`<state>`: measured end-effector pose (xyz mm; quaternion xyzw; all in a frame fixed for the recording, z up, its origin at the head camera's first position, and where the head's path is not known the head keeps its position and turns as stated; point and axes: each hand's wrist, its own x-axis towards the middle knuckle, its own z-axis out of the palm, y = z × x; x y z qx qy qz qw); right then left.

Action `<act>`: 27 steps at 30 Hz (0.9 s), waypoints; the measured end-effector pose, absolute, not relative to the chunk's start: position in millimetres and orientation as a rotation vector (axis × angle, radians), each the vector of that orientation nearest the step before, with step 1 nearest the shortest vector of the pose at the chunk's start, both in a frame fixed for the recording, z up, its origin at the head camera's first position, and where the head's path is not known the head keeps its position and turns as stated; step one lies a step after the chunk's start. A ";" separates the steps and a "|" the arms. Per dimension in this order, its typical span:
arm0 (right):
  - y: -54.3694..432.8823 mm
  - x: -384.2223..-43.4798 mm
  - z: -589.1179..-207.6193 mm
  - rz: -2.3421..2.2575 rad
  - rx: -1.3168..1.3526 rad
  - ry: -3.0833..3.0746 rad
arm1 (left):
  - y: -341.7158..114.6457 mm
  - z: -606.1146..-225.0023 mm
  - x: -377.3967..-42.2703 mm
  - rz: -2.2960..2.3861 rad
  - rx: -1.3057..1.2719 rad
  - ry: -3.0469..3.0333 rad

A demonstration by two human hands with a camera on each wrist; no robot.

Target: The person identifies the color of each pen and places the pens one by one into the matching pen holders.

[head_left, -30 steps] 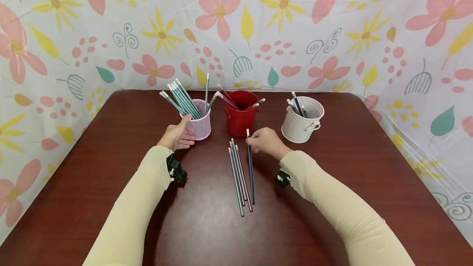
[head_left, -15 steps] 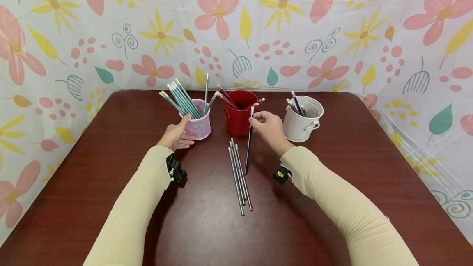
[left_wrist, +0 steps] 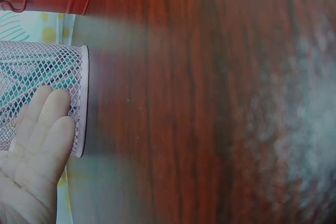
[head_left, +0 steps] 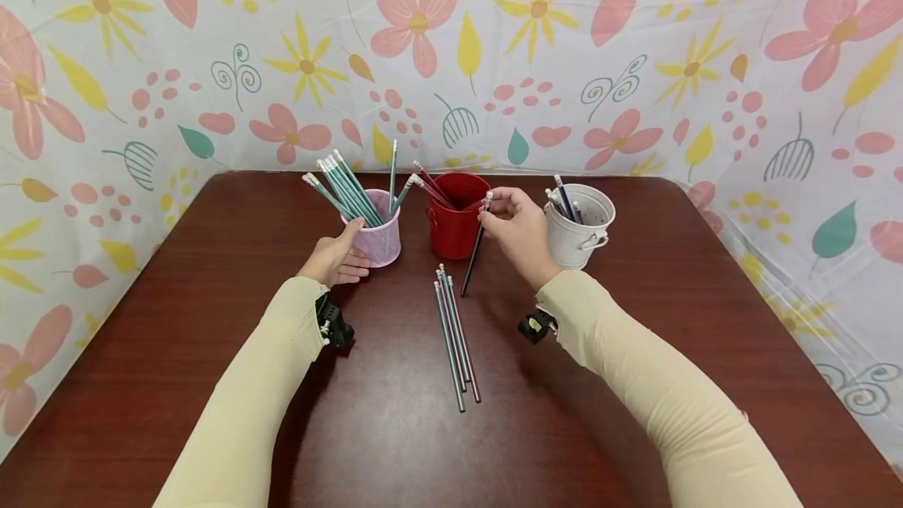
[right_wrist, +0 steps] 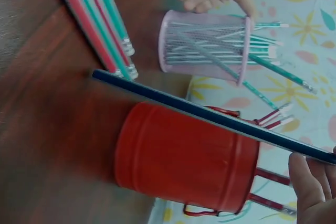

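Observation:
My right hand (head_left: 523, 230) pinches a dark blue pencil (head_left: 473, 257) near its eraser end, lifted and tilted in front of the red bucket (head_left: 455, 235). In the right wrist view the dark blue pencil (right_wrist: 210, 115) slants across the bucket's side. My left hand (head_left: 340, 255) rests against the pink mesh cup (head_left: 382, 246), its thumb at the rim and its fingers fairly straight in the left wrist view. Several green pencils (head_left: 350, 188) stand in that cup, eraser ends up. Red pencils (head_left: 433, 188) lean in the bucket; my right hand partly hides its right side.
A small loose bunch of green and red pencils (head_left: 457, 335) lies on the brown table (head_left: 395, 445) in front of the bucket. At the right stands a white bucket (head_left: 570, 240) holding a few dark pencils (head_left: 563, 198). A flowered cloth (head_left: 451, 61) hangs behind the table.
My right hand has lifted the dark blue pencil off the table beside the bunch, raising it up and away from me toward the red bucket. My left hand stays at the mesh cup.

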<state>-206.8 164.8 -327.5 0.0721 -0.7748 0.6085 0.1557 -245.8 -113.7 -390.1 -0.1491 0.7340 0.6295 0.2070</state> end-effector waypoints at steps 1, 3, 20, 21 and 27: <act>164.2 -206.9 -325.7 1.721 0.228 -2.207 | -113.7 -390.0 -245.8 1.756 -0.418 2.039; 163.3 -207.3 -321.8 1.649 0.283 -2.196 | -113.6 -389.7 -245.5 1.753 -0.413 2.041; 178.7 -214.0 -274.2 1.521 0.374 -1.964 | -113.2 -387.8 -244.5 1.746 -0.430 2.043; 180.0 -214.5 -271.5 1.555 0.361 -1.934 | -113.0 -387.9 -244.3 1.746 -0.434 2.041; 195.8 -220.3 -255.7 1.607 0.374 -1.785 | -112.2 -388.1 -244.2 1.744 -0.426 2.044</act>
